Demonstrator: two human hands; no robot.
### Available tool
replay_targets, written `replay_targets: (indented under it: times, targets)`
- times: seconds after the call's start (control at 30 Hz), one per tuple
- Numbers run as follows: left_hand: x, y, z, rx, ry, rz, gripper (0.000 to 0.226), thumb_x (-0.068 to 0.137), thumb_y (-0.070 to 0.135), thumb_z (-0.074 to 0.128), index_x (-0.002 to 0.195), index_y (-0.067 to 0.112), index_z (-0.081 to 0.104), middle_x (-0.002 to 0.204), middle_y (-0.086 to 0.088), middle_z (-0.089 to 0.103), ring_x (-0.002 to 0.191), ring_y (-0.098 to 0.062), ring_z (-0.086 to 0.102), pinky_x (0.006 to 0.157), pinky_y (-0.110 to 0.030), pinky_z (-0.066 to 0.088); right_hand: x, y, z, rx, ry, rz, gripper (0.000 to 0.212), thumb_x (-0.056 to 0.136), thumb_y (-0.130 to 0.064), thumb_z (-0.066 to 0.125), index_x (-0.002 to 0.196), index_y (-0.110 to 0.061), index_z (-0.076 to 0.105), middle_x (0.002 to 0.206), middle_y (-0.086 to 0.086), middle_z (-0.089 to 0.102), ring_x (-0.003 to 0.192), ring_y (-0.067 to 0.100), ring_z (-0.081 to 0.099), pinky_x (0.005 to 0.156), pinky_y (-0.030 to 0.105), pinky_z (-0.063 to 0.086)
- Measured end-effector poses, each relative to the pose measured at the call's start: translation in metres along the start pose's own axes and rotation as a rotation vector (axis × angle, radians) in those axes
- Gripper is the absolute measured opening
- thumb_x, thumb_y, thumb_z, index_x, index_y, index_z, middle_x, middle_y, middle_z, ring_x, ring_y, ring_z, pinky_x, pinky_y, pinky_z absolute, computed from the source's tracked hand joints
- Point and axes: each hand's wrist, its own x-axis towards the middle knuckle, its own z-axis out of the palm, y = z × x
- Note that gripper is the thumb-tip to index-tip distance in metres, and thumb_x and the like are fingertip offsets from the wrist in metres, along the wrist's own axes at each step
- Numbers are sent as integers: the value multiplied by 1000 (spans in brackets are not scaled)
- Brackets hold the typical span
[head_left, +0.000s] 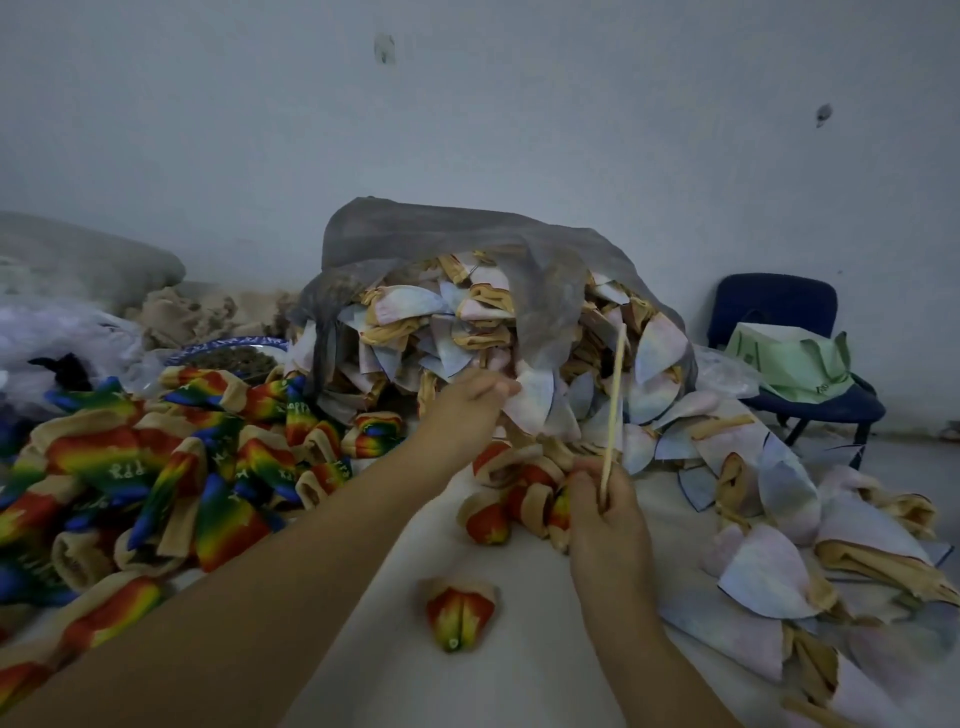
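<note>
My left hand (467, 402) pinches a pale folded sock (530, 402) at the mouth of the grey plastic bag (441, 239), mid-scene. My right hand (608, 499) is nearer, curled round the lower end of a thin beige strip (615, 395) that runs up toward the bag. The bag spills a pale sock heap (769, 519) down the right side, hemming in the right hand. A small rainbow sock cluster (509, 501) touches that hand on its left. A big rainbow sock pile (156, 467) fills the left, beside my left forearm. One rainbow sock (460, 613) lies alone on the white surface (519, 675) between the forearms. The only open room is that near middle lane. Far right, well apart, is a blue chair (779, 306) with a green bag (789, 364).
</note>
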Motion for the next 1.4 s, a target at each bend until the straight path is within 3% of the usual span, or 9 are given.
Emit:
replay_targets:
  times: [0.2, 0.37, 0.5, 0.63, 0.77, 0.93, 1.0, 1.07, 1.4]
  targets:
    - [-62, -11, -30, -588, 26, -186, 19, 96, 5, 53, 100, 1, 71, 106, -18, 73, 97, -21, 72, 92, -32, 56, -18, -22, 15, -82, -266, -215, 25, 89, -50, 54, 79, -28, 52, 68, -8, 48, 63, 8, 47, 58, 17, 37]
    - [-89, -35, -31, -51, 28, 32, 36, 98, 6, 52, 121, 31, 63, 127, 11, 59, 105, 8, 60, 84, -7, 47, -30, -24, 21, 31, -288, -149, 19, 92, -47, 50, 89, -33, 62, 65, -23, 61, 60, -7, 56, 51, 7, 39]
    - [-92, -48, -28, 403, -69, 416, 41, 97, 17, 57, 137, 23, 56, 145, 6, 42, 132, -3, 41, 107, -18, 36, -30, -19, 21, 58, -296, -86, 40, 82, -66, 43, 92, -36, 67, 68, -17, 67, 61, -5, 60, 50, 7, 41]
    - [-89, -49, -30, 511, 31, 517, 32, 96, 19, 61, 127, 16, 67, 132, 0, 60, 123, -10, 49, 103, -15, 36, -30, -20, 26, 62, -333, -47, 48, 77, -76, 36, 82, -40, 68, 55, -21, 60, 50, -8, 56, 42, 7, 36]
    - [-87, -50, -31, 358, 113, 365, 24, 96, 20, 61, 117, 20, 73, 115, 11, 66, 110, 2, 55, 96, -13, 42, -31, -25, 26, 54, -368, -105, 35, 75, -75, 39, 84, -49, 62, 56, -24, 58, 49, -9, 53, 42, 7, 37]
    - [-89, -48, -31, 122, 105, 177, 21, 97, 19, 59, 108, 29, 75, 102, 21, 67, 101, 3, 61, 90, -18, 49, -31, -27, 25, -12, -373, -207, 28, 83, -54, 55, 106, -38, 59, 92, -19, 66, 88, -13, 58, 68, 2, 42]
    - [-89, -48, -30, -3, 106, 91, 20, 97, 20, 60, 102, 30, 76, 101, 17, 71, 99, -2, 64, 90, -25, 52, -30, -27, 24, -43, -339, -210, 7, 93, -34, 56, 93, -40, 59, 89, -15, 65, 84, -15, 56, 64, 0, 39]
    - [-90, -48, -29, -198, 95, -29, 20, 97, 18, 60, 98, 28, 78, 99, 11, 75, 96, -7, 69, 86, -23, 55, -29, -26, 22, -74, -320, -217, 20, 96, -25, 53, 85, -41, 55, 86, -15, 63, 79, -17, 54, 60, 0, 38]
    - [-88, -40, -33, -1077, -179, -482, 30, 88, 18, 56, 111, 3, 69, 99, -11, 73, 76, -13, 68, 68, -22, 54, -28, -26, 29, -4, -318, -205, 17, 97, -33, 47, 83, -34, 56, 70, -18, 63, 62, -7, 56, 52, 7, 40]
